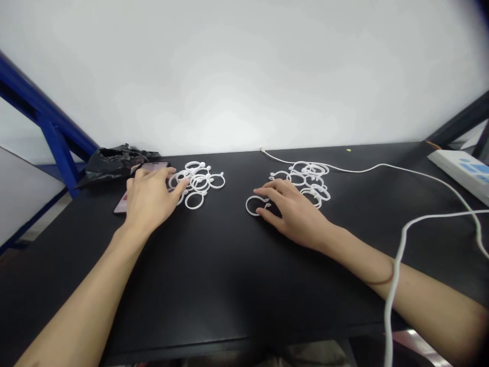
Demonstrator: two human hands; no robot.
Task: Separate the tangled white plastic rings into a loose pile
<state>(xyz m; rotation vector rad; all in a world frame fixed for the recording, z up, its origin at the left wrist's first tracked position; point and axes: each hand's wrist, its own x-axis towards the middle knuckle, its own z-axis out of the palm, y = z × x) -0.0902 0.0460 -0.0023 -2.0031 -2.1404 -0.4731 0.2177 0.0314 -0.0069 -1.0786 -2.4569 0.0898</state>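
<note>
Bare left forearm (87,290), bare right forearm (416,285), bare left hand (148,196), bare right hand (296,213), slender fingers (272,194)

- Readable text: none, no word, number or brand can be made out.
- White block (453,162) at the far right, by the table's edge: blue print (473,166) on its upper face, in several separate patches with pale gaps between them. They may be letters or symbols; blurred, and partly cut off by the right edge of the view, so which cannot be told.
- Phone (120,206) on the left, partly beneath the left hand (147,196): a small reddish patch shows on its pinkish face, too small and too covered to read.
</note>
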